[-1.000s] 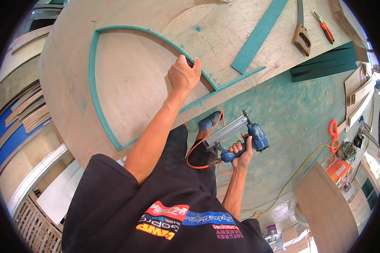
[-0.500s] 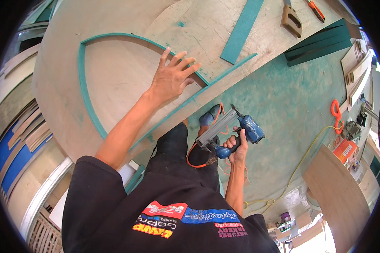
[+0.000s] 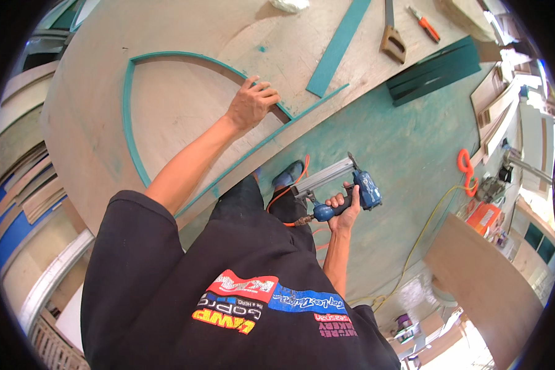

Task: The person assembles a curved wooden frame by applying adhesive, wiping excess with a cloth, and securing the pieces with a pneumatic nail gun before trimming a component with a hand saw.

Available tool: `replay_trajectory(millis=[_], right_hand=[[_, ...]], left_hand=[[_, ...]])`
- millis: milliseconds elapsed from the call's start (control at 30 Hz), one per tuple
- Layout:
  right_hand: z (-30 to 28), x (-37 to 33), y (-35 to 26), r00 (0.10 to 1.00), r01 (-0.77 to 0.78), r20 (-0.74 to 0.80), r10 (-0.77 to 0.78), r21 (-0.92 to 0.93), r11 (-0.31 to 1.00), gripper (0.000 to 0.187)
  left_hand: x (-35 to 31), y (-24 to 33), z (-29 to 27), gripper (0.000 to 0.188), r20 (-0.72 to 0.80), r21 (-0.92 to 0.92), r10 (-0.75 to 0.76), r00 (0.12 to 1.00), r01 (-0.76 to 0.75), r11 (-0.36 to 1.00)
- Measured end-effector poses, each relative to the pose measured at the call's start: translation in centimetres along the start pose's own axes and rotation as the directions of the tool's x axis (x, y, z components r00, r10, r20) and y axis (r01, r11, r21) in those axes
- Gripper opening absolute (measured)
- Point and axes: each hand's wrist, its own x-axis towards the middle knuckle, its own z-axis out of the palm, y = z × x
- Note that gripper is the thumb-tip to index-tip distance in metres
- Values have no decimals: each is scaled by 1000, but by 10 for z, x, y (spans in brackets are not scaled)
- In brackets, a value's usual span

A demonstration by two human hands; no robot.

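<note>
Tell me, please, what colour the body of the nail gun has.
Blue: the nail gun's body shows best in the head view.

The lettering I can see clusters on the black shirt [image 3: 166, 277] at six o'clock: a red patch [image 3: 242, 283] with pale letters, a blue strip [image 3: 308, 300] running rightward, bold yellow lettering [image 3: 223, 321] toward seven, small purple print [image 3: 336, 328] toward five. Pale marks on the nail gun [image 3: 367, 190], toward three, and the orange box [image 3: 483, 217] beyond blur from here.

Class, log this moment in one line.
Left hand: at teal frame | Right hand: gripping blue nail gun | Saw: on table
</note>
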Motion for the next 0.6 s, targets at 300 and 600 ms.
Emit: replay_trajectory(millis=[300,600], right_hand=[[15,-14,-42,981,168,95,-168,3,986,36],[2,-22,-16,975,97,213,-58,-180,979,34]], left_hand=[[-28,38,-59,57,-35,-40,-276,960,275,961],[-304,0,-133,36,-466,-302,-861,202,878,370]])
